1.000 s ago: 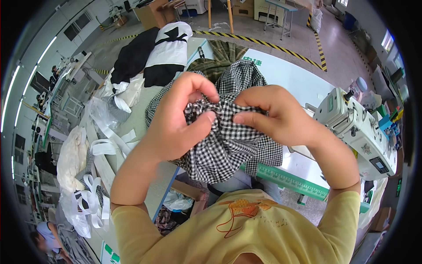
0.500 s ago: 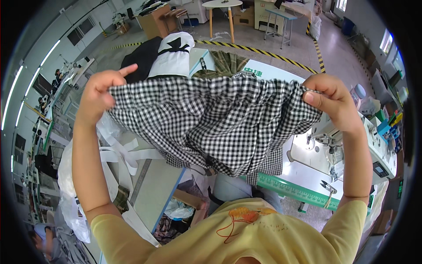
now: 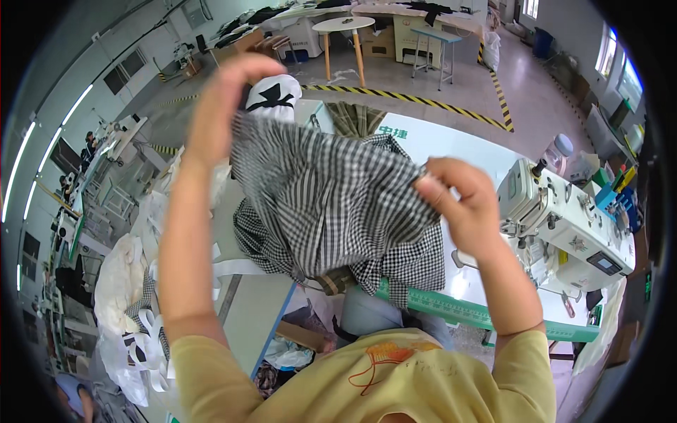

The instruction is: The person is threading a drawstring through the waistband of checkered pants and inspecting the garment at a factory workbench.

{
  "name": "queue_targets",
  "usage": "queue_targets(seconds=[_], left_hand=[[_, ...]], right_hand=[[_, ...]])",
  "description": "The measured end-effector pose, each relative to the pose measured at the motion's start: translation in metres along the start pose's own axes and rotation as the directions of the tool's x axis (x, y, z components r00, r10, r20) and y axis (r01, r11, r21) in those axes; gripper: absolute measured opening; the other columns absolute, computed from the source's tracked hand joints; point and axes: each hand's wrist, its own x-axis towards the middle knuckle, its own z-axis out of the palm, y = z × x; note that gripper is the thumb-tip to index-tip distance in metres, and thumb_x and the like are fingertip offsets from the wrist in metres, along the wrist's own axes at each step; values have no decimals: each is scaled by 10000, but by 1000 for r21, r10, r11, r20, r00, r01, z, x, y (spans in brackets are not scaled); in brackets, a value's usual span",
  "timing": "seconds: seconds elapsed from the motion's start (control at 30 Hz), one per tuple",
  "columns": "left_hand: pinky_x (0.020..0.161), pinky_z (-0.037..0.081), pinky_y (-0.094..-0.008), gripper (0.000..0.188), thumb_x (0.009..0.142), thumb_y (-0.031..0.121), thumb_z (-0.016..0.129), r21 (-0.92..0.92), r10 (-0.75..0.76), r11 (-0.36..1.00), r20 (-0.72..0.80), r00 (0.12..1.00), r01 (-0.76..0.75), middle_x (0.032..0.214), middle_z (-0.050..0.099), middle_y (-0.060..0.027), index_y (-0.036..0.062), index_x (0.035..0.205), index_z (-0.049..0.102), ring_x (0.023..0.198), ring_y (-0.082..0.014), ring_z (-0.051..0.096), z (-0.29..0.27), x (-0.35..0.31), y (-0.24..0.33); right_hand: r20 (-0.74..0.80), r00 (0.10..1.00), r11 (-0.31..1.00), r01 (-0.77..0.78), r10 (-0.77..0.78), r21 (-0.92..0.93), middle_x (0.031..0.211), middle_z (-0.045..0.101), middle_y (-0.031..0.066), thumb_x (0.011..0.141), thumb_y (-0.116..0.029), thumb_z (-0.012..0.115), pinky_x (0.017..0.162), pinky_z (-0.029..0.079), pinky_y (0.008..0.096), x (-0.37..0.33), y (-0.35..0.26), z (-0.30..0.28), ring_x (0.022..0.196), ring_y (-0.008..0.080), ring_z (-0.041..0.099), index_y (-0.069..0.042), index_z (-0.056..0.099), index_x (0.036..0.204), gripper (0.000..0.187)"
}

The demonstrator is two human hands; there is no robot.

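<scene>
A black-and-white gingham garment [image 3: 331,190] with a gathered upper edge hangs stretched between my hands above the sewing table. My left hand [image 3: 229,106] is raised at its upper left corner, blurred by motion, with the cloth hanging from it. Lower down, my right hand [image 3: 462,201] pinches the right end between thumb and fingers. More small-checked gingham cloth [image 3: 419,261] lies beneath on the table, partly hidden by the garment. Behind it is a brown plaid cloth [image 3: 355,118]. A white bundle [image 3: 273,99] with a black tie shows behind my left hand.
A white sewing machine [image 3: 568,218] stands at the right, with a clear jar [image 3: 558,149] behind it. A green ruler strip [image 3: 479,312] runs along the table's front edge. White plastic bags [image 3: 120,303] and white straps [image 3: 240,267] lie at the left. A box of scraps [image 3: 289,345] sits below.
My hands have come closer together, so the garment is less stretched and tilts down to the right. My left hand rose and moved right; my right hand moved left and down.
</scene>
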Motion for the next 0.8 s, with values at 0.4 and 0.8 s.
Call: queue_targets(seconds=[0.4,0.8], left_hand=[[791,466,-268,333,823,203,643,-415,-451,775,166,877,477,1040,624,-107,-11,1072,593,917,-151,605,56,-77,92],[758,440,-233,174,762,78,674,-272,-560,798,-5,829,538,870,643,-46,4,918,654,822,-99,574,42,-75,101]], right_hand=[[264,920,941,323,-289,-97,571,521,94,784,-160,626,581,410,402,7,-12,27,585,299,550,-60,577,791,111],[603,795,947,-237,61,217,582,480,95,890,-429,524,554,376,328,44,18,26,546,191,435,15,550,686,490]])
